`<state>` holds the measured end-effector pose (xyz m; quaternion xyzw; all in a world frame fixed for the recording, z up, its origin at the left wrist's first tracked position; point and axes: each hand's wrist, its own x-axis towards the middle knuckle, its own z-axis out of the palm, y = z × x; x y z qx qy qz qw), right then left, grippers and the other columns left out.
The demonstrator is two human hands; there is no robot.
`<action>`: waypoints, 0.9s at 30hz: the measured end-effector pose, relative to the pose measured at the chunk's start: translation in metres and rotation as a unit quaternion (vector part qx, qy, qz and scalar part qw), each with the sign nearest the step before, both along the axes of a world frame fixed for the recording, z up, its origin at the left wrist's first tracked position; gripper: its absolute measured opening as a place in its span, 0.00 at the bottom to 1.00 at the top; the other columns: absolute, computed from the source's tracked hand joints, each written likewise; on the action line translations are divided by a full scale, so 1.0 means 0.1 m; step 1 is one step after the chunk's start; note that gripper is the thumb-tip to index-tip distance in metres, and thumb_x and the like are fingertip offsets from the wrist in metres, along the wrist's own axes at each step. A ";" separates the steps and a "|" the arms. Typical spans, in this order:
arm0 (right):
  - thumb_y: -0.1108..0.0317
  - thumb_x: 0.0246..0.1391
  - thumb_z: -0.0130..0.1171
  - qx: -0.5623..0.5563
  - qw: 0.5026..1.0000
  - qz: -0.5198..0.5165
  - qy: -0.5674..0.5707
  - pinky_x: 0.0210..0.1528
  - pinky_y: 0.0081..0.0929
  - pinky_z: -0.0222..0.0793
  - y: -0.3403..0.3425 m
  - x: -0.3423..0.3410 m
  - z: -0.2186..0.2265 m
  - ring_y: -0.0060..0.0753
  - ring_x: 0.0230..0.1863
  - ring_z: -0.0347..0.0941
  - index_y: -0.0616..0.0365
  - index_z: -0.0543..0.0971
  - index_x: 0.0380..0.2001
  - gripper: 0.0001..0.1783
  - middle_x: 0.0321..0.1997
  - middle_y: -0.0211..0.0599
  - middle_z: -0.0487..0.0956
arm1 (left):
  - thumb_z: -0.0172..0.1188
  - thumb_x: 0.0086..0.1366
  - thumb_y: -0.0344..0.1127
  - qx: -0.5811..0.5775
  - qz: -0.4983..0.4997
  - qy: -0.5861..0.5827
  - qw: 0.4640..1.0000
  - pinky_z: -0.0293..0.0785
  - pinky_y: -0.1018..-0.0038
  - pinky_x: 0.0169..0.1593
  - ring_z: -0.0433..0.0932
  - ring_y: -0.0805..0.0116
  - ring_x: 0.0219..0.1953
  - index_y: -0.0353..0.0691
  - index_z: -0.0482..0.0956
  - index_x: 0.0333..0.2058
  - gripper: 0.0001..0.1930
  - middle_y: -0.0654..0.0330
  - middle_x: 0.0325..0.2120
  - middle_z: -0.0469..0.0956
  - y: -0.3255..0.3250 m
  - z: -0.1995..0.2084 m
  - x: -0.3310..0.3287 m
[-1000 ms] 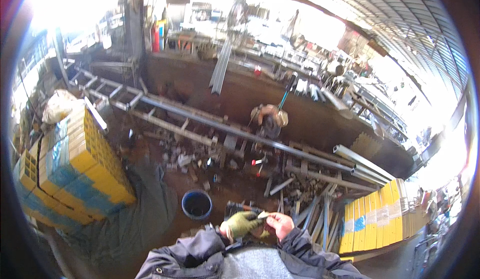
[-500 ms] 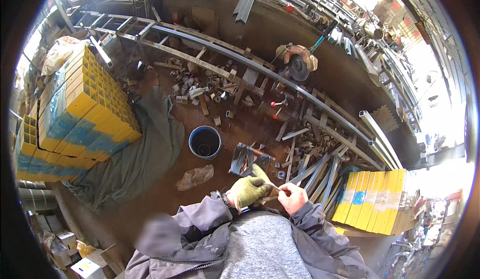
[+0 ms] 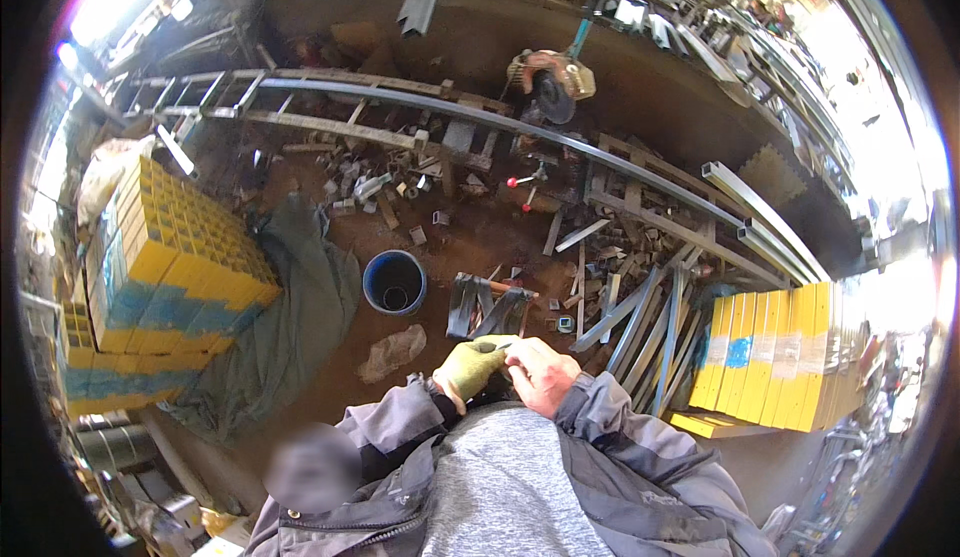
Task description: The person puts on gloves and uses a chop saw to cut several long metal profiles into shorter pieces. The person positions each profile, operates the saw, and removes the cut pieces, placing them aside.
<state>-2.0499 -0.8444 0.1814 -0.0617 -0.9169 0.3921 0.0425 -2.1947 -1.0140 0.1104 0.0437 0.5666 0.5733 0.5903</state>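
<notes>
My left hand wears an olive-green work glove and is held close in front of my body. My bare right hand meets it, fingers bent over the gloved fingertips. Both hands are closed; whatever is pinched between them is hidden. Just beyond the hands, on the brown floor, a low stool-like thing with black straps stands beside a wooden handle. Left of that is a blue bucket with a dark inside.
Yellow tube stacks stand at left and right. A green tarp and a crumpled plastic sheet lie on the floor. Farther off are a ladder, a long metal bar, a cut-off saw and scattered offcuts.
My right hand has come in over the gloved left hand, and the yellowish piece that showed between them is now covered. The view has shifted slightly.
</notes>
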 end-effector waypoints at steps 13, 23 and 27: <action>0.60 0.74 0.67 -0.089 0.981 -0.021 -0.169 0.59 0.57 0.90 1.59 0.57 -0.90 0.66 0.53 0.94 0.53 0.91 0.60 0.18 0.48 0.58 0.94 | 0.76 0.85 0.42 -0.047 -0.077 0.200 0.976 0.85 0.72 0.45 0.87 0.77 0.41 0.33 0.95 0.58 0.17 0.60 0.41 0.95 1.71 0.58 0.68; 0.66 0.86 0.51 -0.806 0.575 -0.134 0.037 0.81 0.58 0.83 2.53 0.52 -0.78 0.61 0.76 0.86 0.79 0.78 0.77 0.30 0.79 0.65 0.84 | 0.73 0.83 0.48 0.070 -0.403 0.419 0.811 0.87 0.59 0.56 0.93 0.49 0.47 0.43 0.94 0.54 0.15 0.49 0.43 0.95 2.66 0.58 0.47; 0.58 0.86 0.51 -0.492 0.871 0.022 0.003 0.83 0.50 0.78 3.01 -0.01 -0.61 0.58 0.78 0.84 0.75 0.77 0.79 0.33 0.78 0.60 0.85 | 0.74 0.83 0.48 0.130 -0.411 0.425 0.796 0.86 0.58 0.59 0.93 0.48 0.51 0.44 0.95 0.53 0.14 0.48 0.46 0.94 3.10 0.42 0.13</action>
